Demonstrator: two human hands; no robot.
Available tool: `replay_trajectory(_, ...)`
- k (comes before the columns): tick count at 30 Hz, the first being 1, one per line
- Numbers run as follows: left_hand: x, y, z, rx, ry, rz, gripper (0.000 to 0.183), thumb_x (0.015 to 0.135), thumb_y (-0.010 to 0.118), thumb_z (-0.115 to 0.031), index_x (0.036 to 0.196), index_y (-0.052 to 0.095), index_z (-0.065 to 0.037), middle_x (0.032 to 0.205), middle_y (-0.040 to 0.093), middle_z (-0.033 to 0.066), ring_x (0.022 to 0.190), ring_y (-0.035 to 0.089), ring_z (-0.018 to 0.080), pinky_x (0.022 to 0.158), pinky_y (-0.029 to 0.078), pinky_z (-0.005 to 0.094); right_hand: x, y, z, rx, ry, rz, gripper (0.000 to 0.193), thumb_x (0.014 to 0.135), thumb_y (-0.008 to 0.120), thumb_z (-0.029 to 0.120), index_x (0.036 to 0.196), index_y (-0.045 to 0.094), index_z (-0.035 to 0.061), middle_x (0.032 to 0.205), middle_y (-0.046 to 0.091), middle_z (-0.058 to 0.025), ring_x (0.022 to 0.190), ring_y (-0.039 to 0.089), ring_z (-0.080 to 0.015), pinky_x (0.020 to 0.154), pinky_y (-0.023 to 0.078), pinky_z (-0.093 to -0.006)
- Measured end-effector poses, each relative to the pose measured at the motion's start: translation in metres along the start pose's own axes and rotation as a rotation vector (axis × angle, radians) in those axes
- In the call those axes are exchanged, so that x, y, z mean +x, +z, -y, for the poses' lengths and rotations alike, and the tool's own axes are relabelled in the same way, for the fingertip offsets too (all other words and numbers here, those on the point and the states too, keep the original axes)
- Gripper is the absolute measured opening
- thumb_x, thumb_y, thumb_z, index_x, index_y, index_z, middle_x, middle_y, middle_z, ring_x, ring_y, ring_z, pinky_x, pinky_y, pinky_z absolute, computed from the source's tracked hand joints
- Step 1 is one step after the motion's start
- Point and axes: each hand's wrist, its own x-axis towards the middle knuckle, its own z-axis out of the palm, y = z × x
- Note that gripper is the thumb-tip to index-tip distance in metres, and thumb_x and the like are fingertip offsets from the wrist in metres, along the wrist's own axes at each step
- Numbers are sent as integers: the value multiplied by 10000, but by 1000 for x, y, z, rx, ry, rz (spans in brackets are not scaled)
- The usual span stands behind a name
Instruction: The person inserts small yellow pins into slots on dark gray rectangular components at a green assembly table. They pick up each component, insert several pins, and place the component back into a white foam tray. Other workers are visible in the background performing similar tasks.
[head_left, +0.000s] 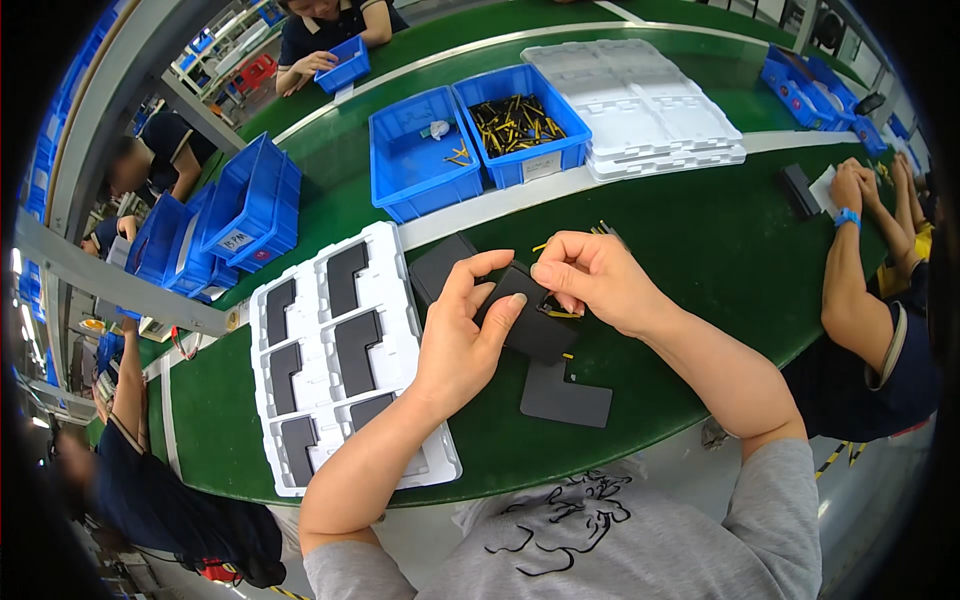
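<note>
Pinching a flat black part (527, 282) between thumb and fingers, the left hand (455, 335) seems to brace it so its corner stays exposed to the right hand (598, 280). The white moulded tray (312, 328), at nine o'clock from that part, probably uses its shaped pockets to keep the black L-shaped pieces (355, 350) apart. A loose L-shaped plate (565, 397) lies at five o'clock; the blue bin of yellow-and-black strips (558, 157) stands at twelve. The left forearm rises from seven o'clock, index finger arched; the right comes from four, its thumb and index tips together, though I cannot tell whether they grip anything.
</note>
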Motion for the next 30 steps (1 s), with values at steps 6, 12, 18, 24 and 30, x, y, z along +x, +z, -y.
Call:
replay_trajectory(6,1,-3,-5,4,26,40,364,955,540,-47,1301,433,-16,1013,657,111,917,607,123,831,470,249,0,-4,2,53,31,50,183,943,597,195,902,629,19,692,573,-4,588,515,-55,534,423,-205)
replay_trajectory(12,4,-12,1,-193,-47,42,328,962,542,-80,1281,474,-38,949,670,87,770,596,77,633,475,220,3,-10,5,-78,-124,143,141,912,591,57,1010,673,-5,783,610,-24,653,575,-85,608,486,-222)
replay_trajectory(18,6,-15,-3,-304,-137,123,345,963,543,-103,1296,469,-51,933,670,75,717,591,70,558,469,223,0,-11,5,-210,-247,95,118,863,636,39,956,701,7,831,641,-17,657,572,-71,614,477,-215)
replay_trajectory(24,13,-24,-4,-219,-125,38,366,952,561,-104,1311,516,-54,965,652,19,779,587,64,668,466,212,3,-27,16,-258,-202,28,143,895,608,79,987,689,5,821,659,-32,652,583,-80,621,489,-217)
replay_trajectory(30,33,-62,8,110,-99,-230,294,926,602,-120,1200,570,-18,940,641,13,800,570,69,725,438,188,5,-84,14,-674,-110,3,90,770,680,6,859,665,10,800,649,-44,721,601,-119,666,494,-263)
